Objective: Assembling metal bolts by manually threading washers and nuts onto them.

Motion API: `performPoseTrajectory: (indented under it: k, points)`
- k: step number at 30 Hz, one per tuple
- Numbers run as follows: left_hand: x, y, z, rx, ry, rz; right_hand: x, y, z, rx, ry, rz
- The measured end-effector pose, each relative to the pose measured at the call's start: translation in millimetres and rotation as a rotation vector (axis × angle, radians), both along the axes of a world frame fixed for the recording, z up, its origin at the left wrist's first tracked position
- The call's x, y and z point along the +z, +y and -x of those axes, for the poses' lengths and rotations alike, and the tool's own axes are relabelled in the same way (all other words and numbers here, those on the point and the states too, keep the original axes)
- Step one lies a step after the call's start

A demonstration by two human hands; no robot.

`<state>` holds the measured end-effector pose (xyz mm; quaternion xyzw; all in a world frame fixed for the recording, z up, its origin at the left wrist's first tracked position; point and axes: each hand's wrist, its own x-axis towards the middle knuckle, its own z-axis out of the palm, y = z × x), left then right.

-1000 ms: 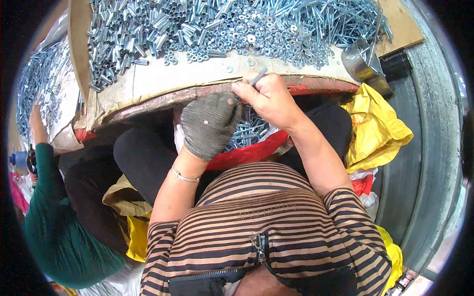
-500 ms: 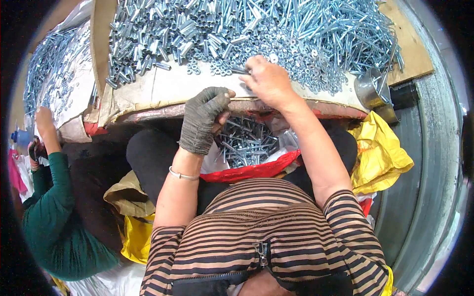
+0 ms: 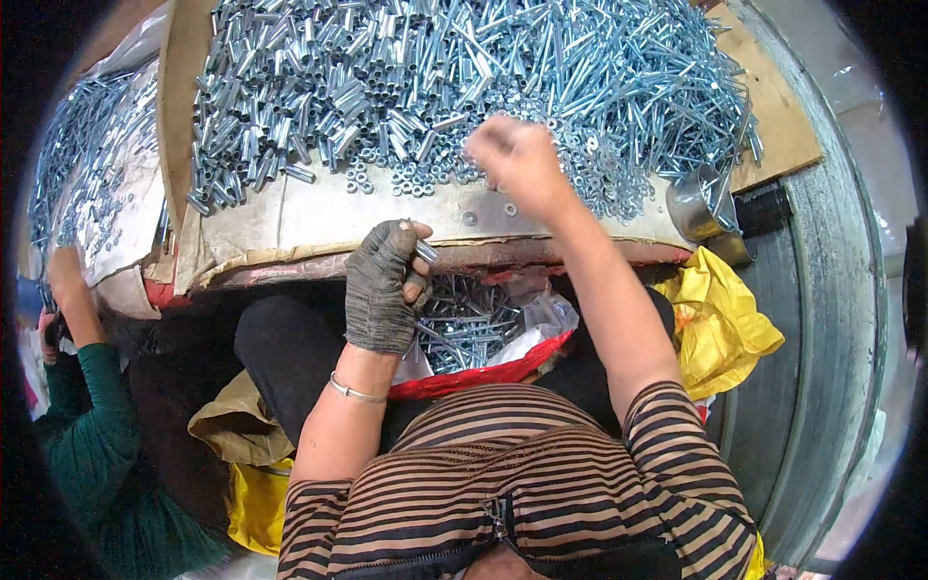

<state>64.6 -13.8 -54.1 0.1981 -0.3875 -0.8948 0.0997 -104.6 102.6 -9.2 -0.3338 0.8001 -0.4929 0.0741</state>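
My left hand (image 3: 382, 285), in a worn grey glove, is closed on a small silver metal piece (image 3: 425, 251) at the near edge of the cardboard sheet (image 3: 319, 217). My bare right hand (image 3: 517, 164) reaches forward over the heap of small silver nuts (image 3: 580, 179), fingers bent down into them; whether it holds anything is blurred. Behind lie a heap of short metal tubes (image 3: 290, 97) and a heap of long bolts (image 3: 628, 77). In my lap sits a red-rimmed bag of assembled metal parts (image 3: 474, 329).
A metal cup (image 3: 696, 203) stands at the right end of the cardboard. A yellow bag (image 3: 720, 314) lies to my right. At the left, another person in a green sleeve (image 3: 92, 425) works by a second pile of metal parts (image 3: 87, 174).
My right hand has left the left hand and moved forward up into the nuts. My left hand has stayed at the cardboard's near edge with the piece.
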Motion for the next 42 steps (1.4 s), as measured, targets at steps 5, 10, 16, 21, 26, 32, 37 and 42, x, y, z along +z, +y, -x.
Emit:
performPoseTrajectory:
  k: [5, 10, 16, 21, 26, 32, 37, 42]
  points:
    - [-8, 5, 5, -0.057, 0.106, -0.101, -8, -14, 110, -0.452, 0.591, -0.253]
    - [-9, 1, 3, -0.051, 0.017, -0.250, -5, -30, 106, -0.431, 0.669, -0.520]
    - [-13, 0, 5, -0.055, 0.114, -0.267, 35, 15, 46, -0.379, 0.487, 0.096]
    - [-10, 2, 1, -0.048, 0.104, -0.369, 13, 50, -38, -0.208, 0.177, 0.297]
    - [-22, -1, -4, -0.202, 0.226, -0.517, 2, 65, -81, -0.145, -0.052, 0.518]
    - [-18, 8, -8, -0.237, 0.220, -0.499, 17, 68, -104, -0.109, -0.228, 0.716]
    - [-17, 12, -7, -0.183, 0.146, -0.436, 2, 57, -115, -0.096, -0.064, 0.617]
    - [-24, -4, -6, -0.040, 0.109, -0.384, -33, 54, -122, 0.020, -0.094, 0.280]
